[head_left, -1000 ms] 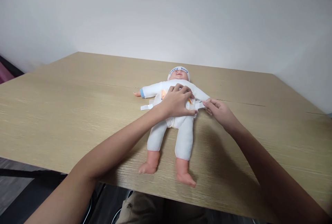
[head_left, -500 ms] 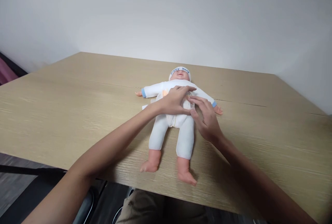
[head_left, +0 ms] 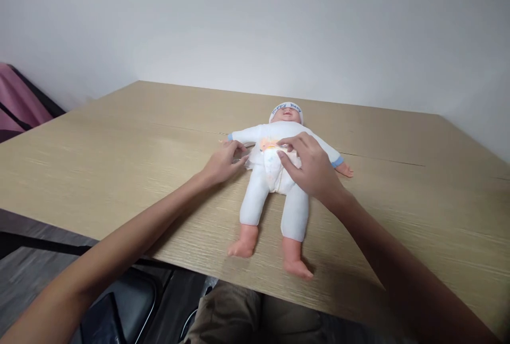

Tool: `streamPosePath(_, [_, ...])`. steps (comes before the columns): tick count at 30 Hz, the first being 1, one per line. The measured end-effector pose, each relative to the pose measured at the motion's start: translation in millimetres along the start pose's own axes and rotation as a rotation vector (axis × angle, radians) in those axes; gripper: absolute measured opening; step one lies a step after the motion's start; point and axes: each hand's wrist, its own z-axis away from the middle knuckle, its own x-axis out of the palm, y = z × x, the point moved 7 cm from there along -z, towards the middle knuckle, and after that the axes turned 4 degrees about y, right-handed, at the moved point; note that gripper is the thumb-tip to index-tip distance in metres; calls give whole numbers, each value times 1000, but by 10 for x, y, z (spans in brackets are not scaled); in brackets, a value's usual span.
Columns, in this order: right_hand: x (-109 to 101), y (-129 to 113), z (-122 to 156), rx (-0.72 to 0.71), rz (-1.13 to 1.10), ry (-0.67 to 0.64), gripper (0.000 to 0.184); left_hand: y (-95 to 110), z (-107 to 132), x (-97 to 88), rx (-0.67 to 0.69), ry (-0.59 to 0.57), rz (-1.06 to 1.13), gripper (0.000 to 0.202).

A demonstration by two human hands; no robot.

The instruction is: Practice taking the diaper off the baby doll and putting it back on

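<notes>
Partly hidden by R hand [head_left: 313,167], doll's [head_left: 274,132] diaper [head_left: 273,171] lay beside curled L hand [head_left: 223,164]; both grips unclear; feet [head_left: 247,240] nr. table edge [head_left: 235,276].

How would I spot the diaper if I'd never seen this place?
Start with the big wooden table, then find the doll lying face up on it. The diaper sits over the doll's hips. Faint coloured marks on its white front set it apart from the plain pale trouser legs next to it.
</notes>
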Motion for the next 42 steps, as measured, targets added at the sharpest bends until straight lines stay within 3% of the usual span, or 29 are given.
streamPosePath(6, [373, -55, -299, 33, 186, -173, 23, -218, 17, 80, -143, -83, -77, 28])
streamPosePath(12, [434, -37, -335, 120, 206, -252, 27, -271, -152, -30, -263, -168, 93, 33])
streamPosePath(17, [423, -19, -349, 171, 133, -306, 39, 79, -349, -137, -323, -124, 449, 40])
streamPosePath(20, [398, 7, -367, 177, 65, -287, 55, 395, -482, 30, -293, -140, 573, 38])
streamPosePath(24, [398, 131, -372, 260, 3, -274, 53, 640, -625, 308, -220, -162, 689, 41])
streamPosePath(27, [395, 237, -378, 329, -44, -228, 44, 613, -649, 361, -177, -94, 759, 42])
streamPosePath(31, [405, 286, -375, 353, -138, -210, 40, 407, -553, 352, -189, 52, 801, 20])
streamPosePath(37, [414, 308, -379, 342, -113, -157, 40, 257, -474, 440, -186, 92, 696, 25])
streamPosePath(40, [338, 279, -401, 301, -52, -57, 49, 308, -447, 299, -175, 208, 564, 28])
streamPosePath(42, [215, 162, -369, 242, -37, 26, 52, 455, -368, 130, -123, 278, 469, 24])
